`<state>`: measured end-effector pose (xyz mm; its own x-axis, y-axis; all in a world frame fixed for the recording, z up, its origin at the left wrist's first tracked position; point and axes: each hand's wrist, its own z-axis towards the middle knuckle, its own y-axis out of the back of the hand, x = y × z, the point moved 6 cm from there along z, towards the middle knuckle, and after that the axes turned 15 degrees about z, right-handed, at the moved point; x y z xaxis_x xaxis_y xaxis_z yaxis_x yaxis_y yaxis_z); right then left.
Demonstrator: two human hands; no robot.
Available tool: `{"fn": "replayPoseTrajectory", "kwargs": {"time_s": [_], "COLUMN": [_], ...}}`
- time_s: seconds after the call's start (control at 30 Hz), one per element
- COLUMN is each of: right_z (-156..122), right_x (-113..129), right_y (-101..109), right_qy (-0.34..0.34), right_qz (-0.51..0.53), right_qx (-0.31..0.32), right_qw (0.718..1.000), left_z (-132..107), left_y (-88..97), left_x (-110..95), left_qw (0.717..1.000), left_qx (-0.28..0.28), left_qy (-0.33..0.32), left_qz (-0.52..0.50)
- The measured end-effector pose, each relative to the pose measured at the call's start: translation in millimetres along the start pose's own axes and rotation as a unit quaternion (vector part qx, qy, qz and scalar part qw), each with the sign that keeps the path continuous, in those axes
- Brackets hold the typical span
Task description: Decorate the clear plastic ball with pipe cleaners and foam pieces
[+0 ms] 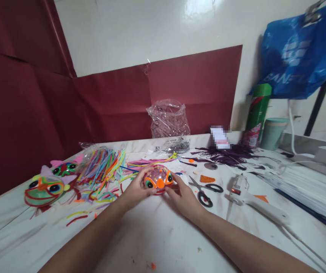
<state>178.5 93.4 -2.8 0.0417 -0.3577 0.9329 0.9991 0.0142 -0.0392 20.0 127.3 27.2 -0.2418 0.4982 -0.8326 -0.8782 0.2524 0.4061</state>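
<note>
Both hands hold a round, see-through craft ball (pixel 159 174) with colourful specks inside. Its front carries two dark eyes ringed with green and orange strips, and an orange disc between them. My left hand (pixel 138 187) is curled round the ball's left side. From the right, my right hand (pixel 182 196) grips it with thumb and fingers. Open-bladed scissors (pixel 202 190) with black handles lie just right of my right hand, near an orange felt piece (pixel 207 179). Farther right rests a white glue gun (pixel 254 204) with a lit orange switch.
Two decorated animal-face balls (pixel 43 191) sit at the left beside a bundle of coloured pipe cleaners (pixel 103 163). Purple tassels (pixel 228 154) lie at the back right. A green spray can (pixel 257 113) and a pale green cup (pixel 273 133) stand by the wall. Clear sticks (pixel 307 197) lie at right.
</note>
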Motion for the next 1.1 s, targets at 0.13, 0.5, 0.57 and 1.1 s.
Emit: {"fn": "replayPoseTrajectory", "kwargs": {"time_s": [0.13, 0.5, 0.57, 1.1], "right_z": [0, -6, -5, -8], "right_x": [-1, 3, 3, 3], "right_y": [-2, -11, -10, -15], "right_qy": [0.005, 0.044, 0.043, 0.029], "right_qz": [-0.003, -0.006, -0.006, 0.010], "right_qx": [0.001, 0.011, 0.010, 0.024], "right_qw": [1.000, 0.999, 0.999, 0.999], "left_z": [-2, -2, -1, -3], "left_y": [-0.5, -2.0, -1.2, 2.3], "left_x": [-4, -6, -6, -9], "left_qw": [0.998, 0.991, 0.991, 0.991], "left_qx": [-0.045, -0.088, -0.088, -0.103], "left_qy": [0.029, 0.042, 0.041, 0.045], "left_qz": [0.033, 0.093, 0.091, 0.077]}}
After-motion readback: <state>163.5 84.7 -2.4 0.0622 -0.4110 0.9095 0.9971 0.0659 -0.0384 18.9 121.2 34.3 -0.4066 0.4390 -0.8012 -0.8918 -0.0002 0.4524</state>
